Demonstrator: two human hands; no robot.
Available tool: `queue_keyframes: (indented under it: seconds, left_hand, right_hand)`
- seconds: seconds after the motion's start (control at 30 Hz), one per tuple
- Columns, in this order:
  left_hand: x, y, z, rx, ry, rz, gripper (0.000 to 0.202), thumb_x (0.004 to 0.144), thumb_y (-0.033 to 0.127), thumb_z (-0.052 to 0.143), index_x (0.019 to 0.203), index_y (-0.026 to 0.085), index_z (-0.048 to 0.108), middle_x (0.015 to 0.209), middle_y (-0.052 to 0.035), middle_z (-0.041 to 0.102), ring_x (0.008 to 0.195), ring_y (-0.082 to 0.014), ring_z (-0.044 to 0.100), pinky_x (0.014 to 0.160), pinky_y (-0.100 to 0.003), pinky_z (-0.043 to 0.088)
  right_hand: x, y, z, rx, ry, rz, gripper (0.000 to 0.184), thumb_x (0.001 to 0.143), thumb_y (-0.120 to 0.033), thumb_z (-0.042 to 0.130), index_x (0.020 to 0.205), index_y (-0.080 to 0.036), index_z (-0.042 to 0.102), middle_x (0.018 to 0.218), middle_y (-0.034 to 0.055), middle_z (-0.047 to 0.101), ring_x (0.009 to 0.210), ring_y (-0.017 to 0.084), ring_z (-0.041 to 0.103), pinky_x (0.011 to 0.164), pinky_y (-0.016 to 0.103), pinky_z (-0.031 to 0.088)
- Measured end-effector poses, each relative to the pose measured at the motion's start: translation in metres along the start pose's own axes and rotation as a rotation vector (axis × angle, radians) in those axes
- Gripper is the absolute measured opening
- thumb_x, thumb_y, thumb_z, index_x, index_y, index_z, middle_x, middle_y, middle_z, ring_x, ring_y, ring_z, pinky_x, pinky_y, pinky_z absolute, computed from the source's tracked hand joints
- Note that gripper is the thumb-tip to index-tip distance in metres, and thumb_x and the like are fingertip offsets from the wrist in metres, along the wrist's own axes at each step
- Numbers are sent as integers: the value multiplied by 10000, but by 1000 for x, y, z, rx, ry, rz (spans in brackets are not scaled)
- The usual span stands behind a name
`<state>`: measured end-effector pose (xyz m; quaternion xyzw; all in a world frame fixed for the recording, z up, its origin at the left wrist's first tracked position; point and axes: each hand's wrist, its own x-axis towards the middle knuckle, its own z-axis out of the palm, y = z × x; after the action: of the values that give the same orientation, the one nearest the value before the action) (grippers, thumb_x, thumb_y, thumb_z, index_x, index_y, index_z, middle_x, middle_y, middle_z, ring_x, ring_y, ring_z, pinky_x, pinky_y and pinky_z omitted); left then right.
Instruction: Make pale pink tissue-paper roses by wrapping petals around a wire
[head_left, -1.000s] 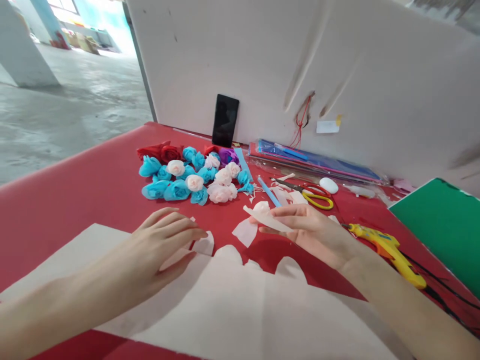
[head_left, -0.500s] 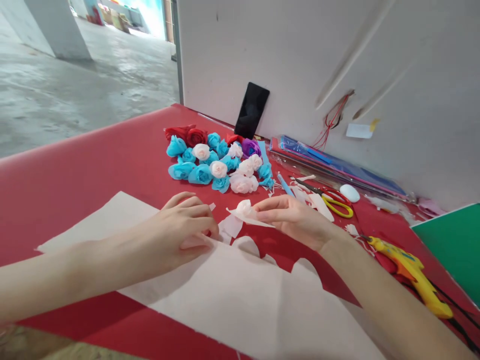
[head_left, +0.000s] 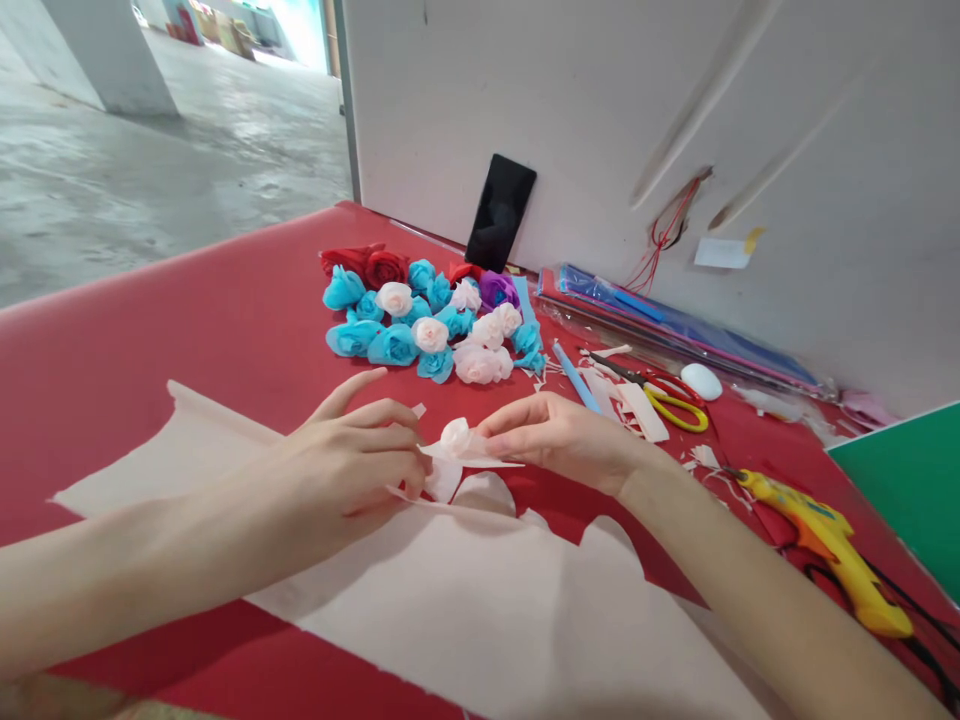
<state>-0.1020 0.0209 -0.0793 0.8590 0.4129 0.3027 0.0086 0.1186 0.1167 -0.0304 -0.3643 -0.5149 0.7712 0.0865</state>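
Pinched in the fingers of my right hand [head_left: 551, 440] is a small pale pink paper rose [head_left: 456, 436], with a flat petal piece spreading out beneath it. My left hand [head_left: 360, 450] lies over a large pale pink paper sheet [head_left: 465, 590], its fingertips closed on the sheet's upper edge and its index finger lifted. Those fingertips are close beside the rose; whether they touch it I cannot tell. Loose rounded paper petals [head_left: 486, 493] lie just below the rose, partly under the sheet. The left thumb is mostly hidden.
Blue, pink, red and purple paper roses [head_left: 394, 343] cluster at the back. A dark phone [head_left: 501, 212] leans on the wall. To the right are scissors [head_left: 675, 408], paper scraps, a yellow glue gun [head_left: 832, 550] with its cord, and wrapped sheets [head_left: 675, 325]. A green board [head_left: 907, 490] stands at the right edge.
My right hand has moved left with the paper rose, bringing it nearer my left hand. The left index finger has lifted, and the sheet's left part has shifted slightly left.
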Motion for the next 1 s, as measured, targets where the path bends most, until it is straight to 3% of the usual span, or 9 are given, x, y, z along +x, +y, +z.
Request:
queue_keyframes:
  seconds: [0.1, 0.23, 0.5, 0.63, 0.8, 1.0]
  left_hand:
    - [-1, 0, -1, -10, -13, 31, 278, 909, 138, 468, 812, 301, 672, 822, 91, 736, 935, -154, 584, 1103, -352, 175]
    - [1, 3, -7, 18, -122, 37, 337, 872, 30, 450, 859, 278, 679, 835, 69, 751, 923, -160, 604, 1085, -362, 211]
    - [7, 0, -11, 27, -189, 35, 291, 889, 60, 451, 804, 258, 648, 855, 77, 742, 990, -155, 567, 1142, -342, 99]
    - [10, -1, -11, 26, -206, 58, 266, 908, 99, 455, 822, 258, 650, 808, 81, 728, 923, -157, 560, 1134, -355, 131]
    - [11, 0, -11, 21, -208, 38, 294, 904, 38, 443, 874, 248, 647, 850, 69, 724, 971, -157, 558, 1123, -372, 153]
    - [14, -2, -7, 15, -131, 4, 247, 931, 75, 455, 846, 223, 634, 893, -1, 668, 907, -184, 532, 948, -379, 343]
  right_hand:
    - [2, 3, 0, 5, -7, 15, 173, 603, -182, 811, 767, -141, 775, 751, 27, 738, 744, 132, 664, 784, 272, 508]
    - [2, 1, 0, 14, 4, 17, 166, 597, -181, 822, 751, -142, 775, 725, 22, 732, 723, 125, 662, 780, 265, 508]
    - [-4, -5, -7, 63, 61, 10, 124, 588, -129, 822, 700, -134, 769, 684, 14, 726, 719, 117, 675, 837, 270, 513]
    - [-4, -3, -5, 78, 43, 33, 150, 579, -140, 829, 714, -119, 767, 689, 25, 728, 709, 125, 679, 845, 288, 523]
    - [-2, 0, -4, 91, 21, 41, 155, 581, -141, 829, 718, -110, 765, 688, 27, 726, 721, 131, 677, 868, 305, 519]
    - [-3, -2, -4, 118, 35, 32, 162, 567, -130, 834, 709, -94, 764, 678, 42, 724, 698, 145, 686, 871, 337, 524]
